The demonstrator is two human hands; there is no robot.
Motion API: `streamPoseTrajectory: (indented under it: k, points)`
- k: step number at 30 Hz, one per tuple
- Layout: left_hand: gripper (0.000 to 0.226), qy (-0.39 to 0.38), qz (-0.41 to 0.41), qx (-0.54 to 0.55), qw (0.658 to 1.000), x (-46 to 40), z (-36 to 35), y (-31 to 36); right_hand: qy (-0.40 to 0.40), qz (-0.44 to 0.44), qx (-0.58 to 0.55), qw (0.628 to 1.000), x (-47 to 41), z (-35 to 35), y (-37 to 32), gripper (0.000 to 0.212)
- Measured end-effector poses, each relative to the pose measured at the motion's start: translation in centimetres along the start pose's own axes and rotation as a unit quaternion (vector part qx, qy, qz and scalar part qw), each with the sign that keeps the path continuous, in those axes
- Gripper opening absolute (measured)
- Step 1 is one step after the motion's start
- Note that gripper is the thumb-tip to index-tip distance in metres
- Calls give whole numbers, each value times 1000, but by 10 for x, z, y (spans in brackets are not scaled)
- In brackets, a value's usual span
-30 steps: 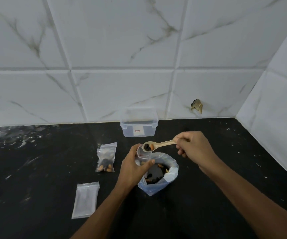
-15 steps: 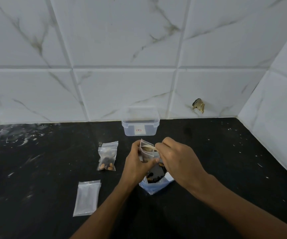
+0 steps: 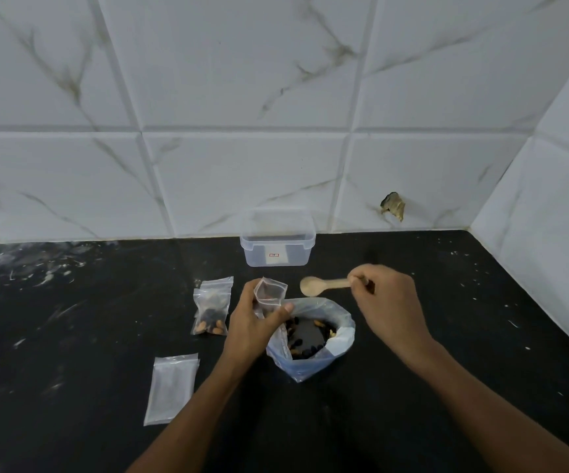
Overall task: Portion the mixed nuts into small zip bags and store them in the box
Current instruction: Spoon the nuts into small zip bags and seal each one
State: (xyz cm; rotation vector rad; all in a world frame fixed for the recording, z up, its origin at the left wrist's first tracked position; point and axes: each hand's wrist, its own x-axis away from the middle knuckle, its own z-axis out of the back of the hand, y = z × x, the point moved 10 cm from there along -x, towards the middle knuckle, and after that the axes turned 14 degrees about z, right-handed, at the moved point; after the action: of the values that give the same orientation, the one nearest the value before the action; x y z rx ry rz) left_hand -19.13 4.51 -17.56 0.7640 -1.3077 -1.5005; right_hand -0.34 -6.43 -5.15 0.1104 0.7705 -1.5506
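At frame centre the left hand [image 3: 254,324] pinches a small clear zip bag [image 3: 270,294] upright, mouth open; the right hand [image 3: 387,303] grips an empty pale wooden spoon [image 3: 320,286] just right of it. Below, the crumpled plastic bag of mixed nuts [image 3: 312,339] sits on the black tabletop [image 3: 71,336]. Filling seems underway; the next scoop calls for dipping the spoon there. Left lie a filled zip bag [image 3: 211,307] and a flat empty one [image 3: 172,387]; the clear plastic box [image 3: 277,242] waits behind. How full the held bag is stays hidden.

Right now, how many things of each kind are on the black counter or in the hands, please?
Small clear zip bags: 3 (filled, empty, held in left hand)
Large clear plastic bag of mixed nuts: 1
Wooden spoon: 1
Clear plastic box: 1
Total: 6
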Motion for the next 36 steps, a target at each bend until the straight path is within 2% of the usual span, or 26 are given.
streamPoseTrajectory:
  k: [3, 6, 11, 18, 22, 24, 28, 33, 36]
  points:
    - [48, -13, 11, 9, 1000, 0, 0, -8, -82, -66, 32, 994, 25, -43, 34, 19]
    - [56, -27, 34, 26, 999, -1, -1, -20, -120, -113, 62, 984, 44, -74, 54, 20]
    - [66, -46, 49, 29, 997, -3, -3, -35, -110, -124, 58, 984, 51, -99, 59, 21]
    - [58, -69, 61, 32, 995, -3, -11, -38, -101, -132, 1, 986, 52, -121, 50, 30]
    - [61, -79, 65, 19, 995, -4, -12, -40, -131, -162, -53, 977, 58, -139, 52, 22]
    - [65, -83, 65, 13, 994, -4, -12, -41, -143, -211, -94, 962, 61, -145, 58, 19]
    - [66, -89, 71, 10, 993, -4, -11, -44, -171, -326, -194, 909, 69, -155, 69, 20]
    - [69, -96, 78, 17, 992, -4, -12, -43, -120, -421, -268, 858, 82, -150, 85, 17]
    - [68, -95, 82, 22, 992, -3, -12, -42, -105, -443, -287, 843, 86, -148, 88, 15]
